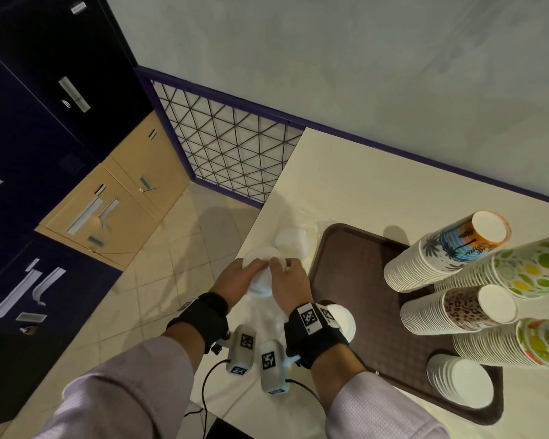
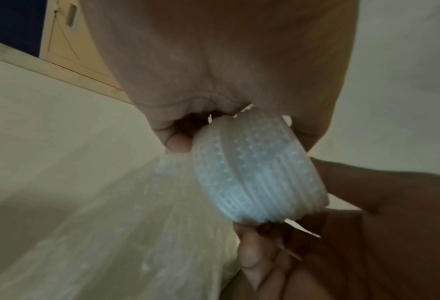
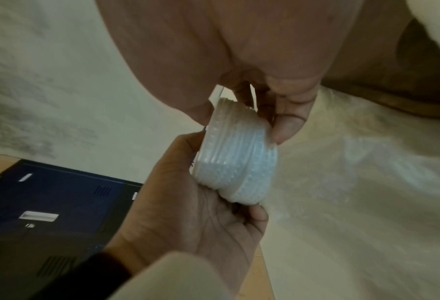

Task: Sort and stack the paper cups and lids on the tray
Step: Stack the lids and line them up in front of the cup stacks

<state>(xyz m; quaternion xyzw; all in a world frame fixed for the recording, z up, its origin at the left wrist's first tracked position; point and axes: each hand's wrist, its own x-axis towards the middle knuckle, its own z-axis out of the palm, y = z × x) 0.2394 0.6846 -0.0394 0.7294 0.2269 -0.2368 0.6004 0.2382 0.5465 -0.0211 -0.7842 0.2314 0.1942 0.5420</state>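
A short stack of white plastic lids (image 1: pixel 263 282) is held above the table's left edge between both hands. My left hand (image 1: pixel 246 274) grips its left side and my right hand (image 1: pixel 287 275) grips its right side. In the left wrist view the ribbed lid stack (image 2: pixel 259 172) lies on its side, my left hand's fingertips (image 2: pixel 177 142) curled on its rim. In the right wrist view my right hand's thumb (image 3: pixel 288 121) presses the lid stack (image 3: pixel 236 160). Another lid stack (image 1: pixel 293 242) sits on the table beyond. The brown tray (image 1: pixel 346 274) carries tall stacks of patterned paper cups (image 1: pixel 441 255).
A leopard-print cup stack (image 1: pixel 460 308), a green-dotted stack (image 1: pixel 520 270) and a plain white cup stack (image 1: pixel 460 381) crowd the tray's right half. One white lid pile (image 1: pixel 341 318) stands on the tray by my right wrist. Clear plastic wrap (image 2: pixel 111 233) lies on the table. Floor drops off left.
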